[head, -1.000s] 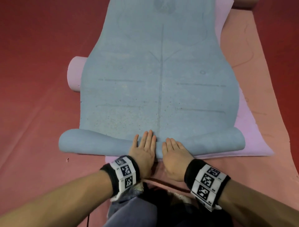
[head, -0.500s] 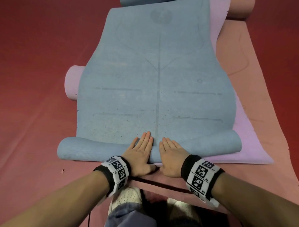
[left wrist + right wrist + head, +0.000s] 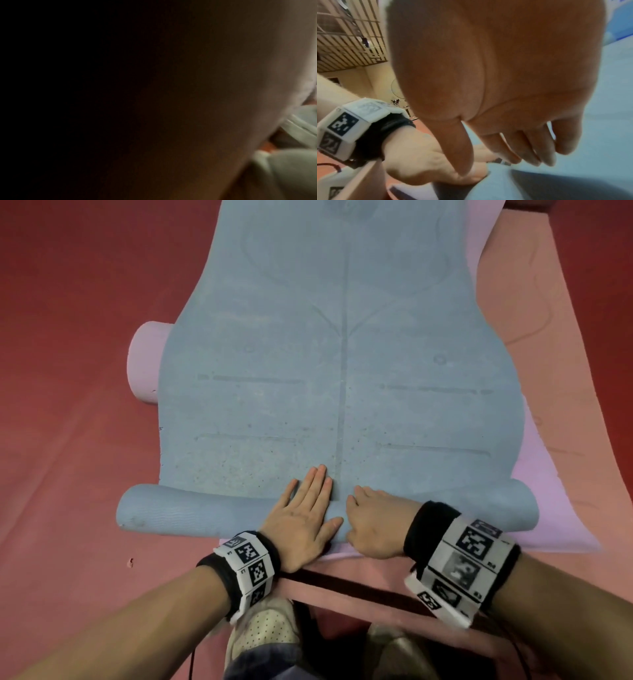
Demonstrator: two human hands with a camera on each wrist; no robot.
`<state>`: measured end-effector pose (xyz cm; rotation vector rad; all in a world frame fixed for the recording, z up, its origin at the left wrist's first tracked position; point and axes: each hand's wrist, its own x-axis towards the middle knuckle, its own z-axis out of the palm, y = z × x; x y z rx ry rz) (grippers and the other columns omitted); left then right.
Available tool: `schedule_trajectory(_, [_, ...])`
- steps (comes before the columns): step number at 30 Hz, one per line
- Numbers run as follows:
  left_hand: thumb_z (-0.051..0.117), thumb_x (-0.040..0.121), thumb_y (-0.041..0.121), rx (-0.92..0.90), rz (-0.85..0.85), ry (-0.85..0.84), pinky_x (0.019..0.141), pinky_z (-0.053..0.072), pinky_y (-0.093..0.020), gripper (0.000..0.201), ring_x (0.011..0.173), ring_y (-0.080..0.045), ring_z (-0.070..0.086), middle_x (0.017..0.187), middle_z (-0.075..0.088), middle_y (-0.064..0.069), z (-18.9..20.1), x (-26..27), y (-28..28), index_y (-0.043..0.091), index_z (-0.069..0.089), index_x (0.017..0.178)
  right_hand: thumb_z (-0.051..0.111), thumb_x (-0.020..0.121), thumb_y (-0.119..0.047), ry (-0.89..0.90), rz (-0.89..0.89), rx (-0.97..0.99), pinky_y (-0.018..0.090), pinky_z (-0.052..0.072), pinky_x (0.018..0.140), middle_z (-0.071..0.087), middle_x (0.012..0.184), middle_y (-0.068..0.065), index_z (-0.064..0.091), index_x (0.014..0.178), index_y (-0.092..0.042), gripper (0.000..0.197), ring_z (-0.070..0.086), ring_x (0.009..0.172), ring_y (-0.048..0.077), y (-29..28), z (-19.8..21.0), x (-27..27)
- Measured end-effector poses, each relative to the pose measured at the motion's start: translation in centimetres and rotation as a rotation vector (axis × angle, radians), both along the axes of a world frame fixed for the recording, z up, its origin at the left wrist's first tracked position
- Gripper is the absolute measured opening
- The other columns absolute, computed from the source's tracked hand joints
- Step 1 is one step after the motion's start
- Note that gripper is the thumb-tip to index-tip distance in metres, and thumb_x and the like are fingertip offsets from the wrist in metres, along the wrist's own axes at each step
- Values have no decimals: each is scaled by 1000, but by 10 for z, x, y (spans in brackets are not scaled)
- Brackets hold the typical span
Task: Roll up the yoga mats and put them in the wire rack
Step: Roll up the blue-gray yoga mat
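Blue mat (image 3: 342,354) under both hands (image 3: 337,517)

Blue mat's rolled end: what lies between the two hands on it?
Only a bare strip of the blue mat separates left hand from right hand, in the head view.

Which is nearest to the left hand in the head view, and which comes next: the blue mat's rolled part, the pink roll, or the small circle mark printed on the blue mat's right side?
1. Rolled part of the blue mat: directly under the left hand, touching it.
2. Circle mark: ahead and to the right.
3. Pink roll: ahead, far left, partly under the blue mat.

The last two are close to call.
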<state>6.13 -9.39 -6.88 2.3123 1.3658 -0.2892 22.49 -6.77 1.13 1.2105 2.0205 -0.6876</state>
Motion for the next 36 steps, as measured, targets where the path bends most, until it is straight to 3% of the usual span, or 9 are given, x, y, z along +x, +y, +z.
schedule_trajectory(3, [-12, 88, 61, 37, 28, -22, 124, -9, -39, 85, 148, -16, -27, 162, -26, -4, -6, 1, 6, 12, -10, 157, 33, 103, -34, -12, 47, 48, 40, 7, 123, 1, 163, 21, 3, 154, 3, 70, 4, 151, 30, 5, -9, 3])
schedule_trajectory(6, [7, 100, 55, 156, 59, -99, 125, 9, -47, 77, 154, -24, -6, 166, -5, -11, -16, 0, 8, 5, 11, 158, 19, 101, -43, -15, 23, 113, 42, -2, 123, -16, 162, 20, -10, 153, 2, 75, -11, 151, 29, -11, -30, 6])
schedule_trajectory(9, [15, 104, 51, 249, 62, -134, 122, 23, -49, 72, 153, -27, 13, 164, 16, -16, -24, 1, 6, 1, 28, 154, -2, 75, -49, 89, -43, 308, 46, 1, 123, -14, 160, 23, -2, 153, 5, 95, -8, 151, 34, -28, -52, 6])
schedule_trajectory(13, [26, 103, 48, 317, 62, -132, 118, 31, -53, 70, 152, -27, 18, 163, 22, -17, -22, 2, 7, -1, 34, 152, 19, 76, -49, 114, -72, 417, 50, 11, 120, 1, 160, 27, 16, 151, 8, 94, 6, 151, 37, -33, -71, 10])
schedule_trajectory(17, [30, 101, 47, 337, 29, -49, 119, 20, -61, 71, 154, -30, 7, 165, 14, -16, -8, 4, -5, 1, 26, 155, 30, 75, -52, 193, -61, 460, 46, 14, 117, 16, 159, 27, 26, 148, 9, 95, 18, 149, 36, -22, -75, 13])
schedule_trajectory(21, [47, 82, 42, 322, 22, -26, 117, 20, -65, 87, 154, -34, 8, 165, 13, -19, -4, 5, -22, 1, 26, 155, 29, 74, -53, 232, -58, 491, 42, 9, 120, 8, 162, 22, 20, 153, 5, 98, 8, 152, 31, -12, -79, 15])
schedule_trajectory(27, [50, 67, 44, 295, -67, -5, 119, 20, -62, 103, 153, -33, 10, 165, 13, -21, -12, -7, 4, -1, 24, 155, 39, 71, -53, 228, -79, 608, 48, 15, 122, 10, 163, 19, 21, 155, -1, 100, 6, 152, 31, -9, -69, 14])
schedule_trajectory(33, [64, 65, 34, 346, -56, 57, 118, 23, -59, 105, 152, -33, 16, 164, 17, -20, -13, -4, 19, 1, 24, 156, 78, 56, -23, 135, -103, 616, 54, 31, 115, 32, 151, 33, 42, 146, -2, 99, 31, 142, 46, -14, -71, 8])
schedule_trajectory(36, [68, 67, 29, 379, -33, 39, 115, 32, -59, 96, 147, -34, 32, 159, 33, -17, -13, -2, 11, 3, 35, 152, 69, 78, -20, 51, -45, 620, 53, 30, 115, 28, 152, 35, 31, 152, -4, 85, 32, 141, 47, -13, -68, 2])
